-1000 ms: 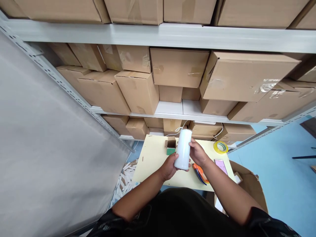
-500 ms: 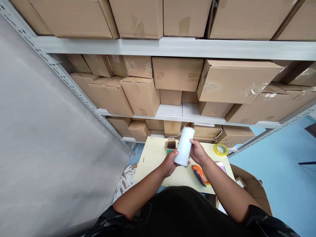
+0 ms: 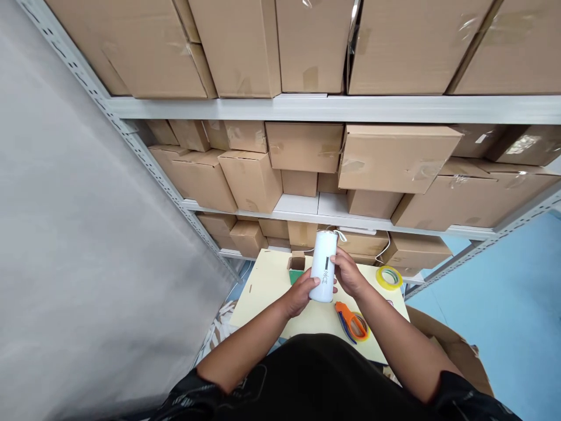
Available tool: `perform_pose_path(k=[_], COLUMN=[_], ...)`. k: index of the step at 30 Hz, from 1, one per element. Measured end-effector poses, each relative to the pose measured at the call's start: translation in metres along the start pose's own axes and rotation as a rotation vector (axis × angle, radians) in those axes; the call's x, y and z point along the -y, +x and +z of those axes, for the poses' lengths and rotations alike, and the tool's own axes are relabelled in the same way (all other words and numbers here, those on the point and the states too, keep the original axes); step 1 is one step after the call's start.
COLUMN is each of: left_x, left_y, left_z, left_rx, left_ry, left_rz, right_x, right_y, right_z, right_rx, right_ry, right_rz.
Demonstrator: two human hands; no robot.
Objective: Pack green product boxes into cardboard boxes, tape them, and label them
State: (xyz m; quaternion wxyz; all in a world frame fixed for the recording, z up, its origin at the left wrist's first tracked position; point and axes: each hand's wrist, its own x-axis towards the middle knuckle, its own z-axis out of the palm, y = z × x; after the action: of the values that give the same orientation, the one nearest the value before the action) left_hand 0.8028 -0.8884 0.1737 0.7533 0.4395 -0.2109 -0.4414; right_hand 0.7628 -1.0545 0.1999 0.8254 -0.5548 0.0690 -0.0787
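A white tumbler (image 3: 323, 266) with dark lettering and a small white strap at its top is held tilted above the pale yellow table. My left hand (image 3: 301, 292) grips its lower left side, thumb across the front. On the right side my right hand (image 3: 347, 272) is closed round it, with the thumb on the front near the lettering. Behind my left hand stands a small open box (image 3: 296, 275), green and brown. An orange tape dispenser (image 3: 352, 323) lies on the table below my right hand. To the right lies a yellow tape roll (image 3: 389, 278).
The table (image 3: 263, 292) stands against a metal shelf rack (image 3: 333, 109) packed with cardboard boxes (image 3: 302, 146). A grey wall (image 3: 109, 251) rises on the left. A large open carton (image 3: 451, 345) is on the floor at the right.
The tumbler has been turned in my hands, so its lettering and strap now show. Both hands keep their hold. The camera view has shifted slightly.
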Motion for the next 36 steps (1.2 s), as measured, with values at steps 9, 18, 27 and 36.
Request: perform_pose_path(k=[9, 18, 27, 36], left_x=[0.014, 0.019, -0.008, -0.044], left_y=[0.009, 0.011, -0.003, -0.024], left_z=[0.03, 0.044, 0.036, 0.003], left_rx=[-0.238, -0.194, -0.251, -0.067], left_ry=[0.127, 0.011, 0.06, -0.09], left_rz=[0.171, 0.041, 0.025, -0.219], right_x=[0.008, 0.011, 0.003, -0.013], right_y=[-0.002, -0.006, 0.0, 0.01], right_z=[-0.015, -0.028, -0.009, 0.032], right_rx=[-0.122, -0.044, -0.038, -0.007], right_ry=[-0.105, -0.01, -0.012, 0.161], right_rz=[-0.156, -0.009, 0.036, 0.266])
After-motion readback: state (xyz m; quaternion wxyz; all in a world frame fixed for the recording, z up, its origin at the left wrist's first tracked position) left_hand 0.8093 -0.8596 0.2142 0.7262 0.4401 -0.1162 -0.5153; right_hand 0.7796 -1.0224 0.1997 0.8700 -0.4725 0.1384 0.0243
